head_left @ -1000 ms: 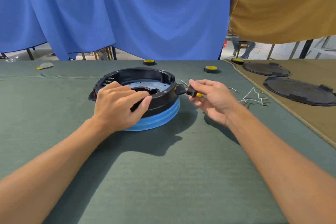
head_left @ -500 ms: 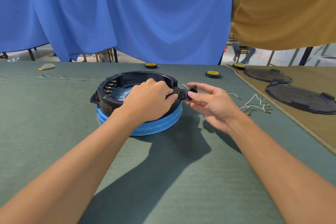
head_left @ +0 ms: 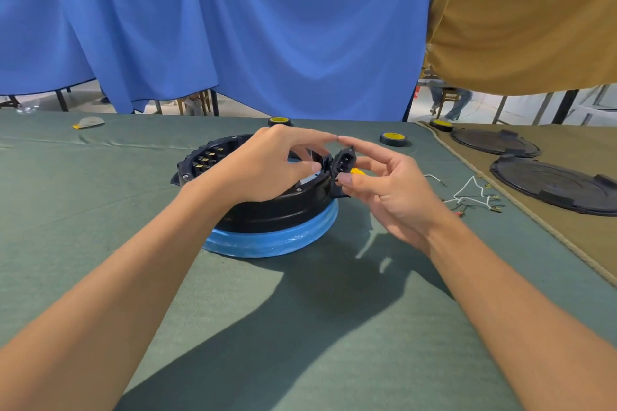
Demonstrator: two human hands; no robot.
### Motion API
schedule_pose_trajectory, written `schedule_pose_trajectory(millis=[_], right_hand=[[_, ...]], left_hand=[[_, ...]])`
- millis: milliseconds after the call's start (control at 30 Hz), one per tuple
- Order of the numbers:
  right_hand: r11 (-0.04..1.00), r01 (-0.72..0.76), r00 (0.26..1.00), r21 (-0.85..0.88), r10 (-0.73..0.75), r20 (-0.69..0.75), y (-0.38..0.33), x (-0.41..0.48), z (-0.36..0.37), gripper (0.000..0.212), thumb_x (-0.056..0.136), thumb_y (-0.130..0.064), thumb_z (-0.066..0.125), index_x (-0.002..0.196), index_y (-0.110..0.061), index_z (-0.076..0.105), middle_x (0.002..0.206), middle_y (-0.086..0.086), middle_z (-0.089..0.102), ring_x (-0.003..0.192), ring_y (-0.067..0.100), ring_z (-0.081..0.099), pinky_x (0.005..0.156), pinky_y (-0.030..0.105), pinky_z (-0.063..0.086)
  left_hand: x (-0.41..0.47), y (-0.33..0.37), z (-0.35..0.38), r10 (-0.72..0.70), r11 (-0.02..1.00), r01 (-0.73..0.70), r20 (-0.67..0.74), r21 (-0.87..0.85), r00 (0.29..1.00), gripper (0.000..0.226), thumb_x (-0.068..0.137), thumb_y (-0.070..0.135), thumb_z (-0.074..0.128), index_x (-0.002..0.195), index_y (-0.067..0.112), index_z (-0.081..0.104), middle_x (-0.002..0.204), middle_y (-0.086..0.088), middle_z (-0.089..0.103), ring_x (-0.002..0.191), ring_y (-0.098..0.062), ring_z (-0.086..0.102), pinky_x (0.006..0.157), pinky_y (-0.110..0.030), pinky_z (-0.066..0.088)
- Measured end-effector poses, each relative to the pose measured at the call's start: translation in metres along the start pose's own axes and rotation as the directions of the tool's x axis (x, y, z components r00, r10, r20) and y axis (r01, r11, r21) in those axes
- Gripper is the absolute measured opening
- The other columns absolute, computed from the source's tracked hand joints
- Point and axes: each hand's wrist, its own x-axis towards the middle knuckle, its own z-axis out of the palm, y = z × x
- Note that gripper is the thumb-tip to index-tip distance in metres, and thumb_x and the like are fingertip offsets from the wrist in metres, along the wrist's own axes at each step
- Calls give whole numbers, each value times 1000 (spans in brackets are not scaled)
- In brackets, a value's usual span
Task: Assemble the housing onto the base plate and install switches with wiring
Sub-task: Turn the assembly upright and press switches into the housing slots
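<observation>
Right hand [head_left: 390, 190] pinches one black switch [head_left: 344, 162] between thumb and fingers, holding it against the right rim of the housing [head_left: 273, 207]. Left hand [head_left: 263, 170] is arched over the housing, forefinger tip meeting the right forefinger above the switch; can't tell if it grips anything. One black housing sits on one blue base [head_left: 267, 240], mid table [head_left: 300, 327]. Three yellow-topped tape rolls [head_left: 394, 138] lie behind it. Loose wires [head_left: 470, 192] and two black lids [head_left: 554, 183] lie to the right.

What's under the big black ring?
A blue round base sits under the black ring. Its middle is hidden by the ring and the left hand.
</observation>
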Motion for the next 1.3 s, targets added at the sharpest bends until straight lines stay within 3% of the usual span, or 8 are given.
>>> schedule_pose_trajectory(millis=[133,233,433,567,667,767,1033,1300], right_hand=[[982,-1,1000,191,3,-9,-2,5,-2,45,83,15,58,123,-7,58,94,16,69,82,25,68,78,29,57],[961,-6,1000,277,13,-23,-7,16,-3,30,84,12,57,109,-4,59,91,16,68,76,22,67,71,24,56],[969,43,998,-243,-55,-43,-12,46,-3,21,90,-17,66,111,-13,64,99,6,71,78,14,66,68,26,55],[768,150,872,-623,-400,-283,19,50,-5,13,92,-20,64,104,-14,67,93,-6,68,80,8,62,73,16,49],[551,165,815,-818,-544,-202,40,47,-10,15,92,-13,60,105,-10,66,92,0,67,76,12,58,74,23,47],[487,210,780,-848,-606,-155,44,48,-11,14,92,-11,59,104,-8,66,93,2,67,76,13,58,73,25,46],[524,173,795,-834,-574,-195,50,48,-7,12,89,-6,58,98,-8,67,89,1,67,70,11,55,68,11,37],[530,179,799,-829,-569,-192,52,47,-4,13,88,-4,59,96,-9,68,85,-3,64,69,11,54,69,1,33]], left_hand=[[16,3,5,49,995,-47,27,-83,998,56,86,13,71,137,29,53,120,14,65,106,0,61,85,-17,50],[28,3,5,56,990,-57,-9,-132,998,40,86,14,72,124,24,65,107,15,72,100,1,65,81,-15,49],[47,-10,-12,-58,992,48,-85,-113,995,14,81,21,77,95,25,77,84,10,75,85,-11,70,85,-34,54],[47,-24,-16,-159,987,159,-3,-30,987,11,76,27,80,87,26,77,77,9,74,76,-11,67,77,-32,55],[46,-27,-11,-189,980,192,64,-47,980,13,77,19,78,88,26,76,77,3,74,77,-16,68,84,-35,54],[46,-28,-5,-183,980,190,103,-57,978,18,78,13,76,84,30,75,78,5,74,79,-14,69,85,-35,55],[44,-24,3,-167,983,176,154,-45,974,21,82,10,73,96,25,77,82,5,75,86,-19,69,89,-43,54],[44,-25,5,-184,982,189,120,-28,976,19,80,15,77,96,25,77,77,13,73,78,-11,68,78,-26,54]])
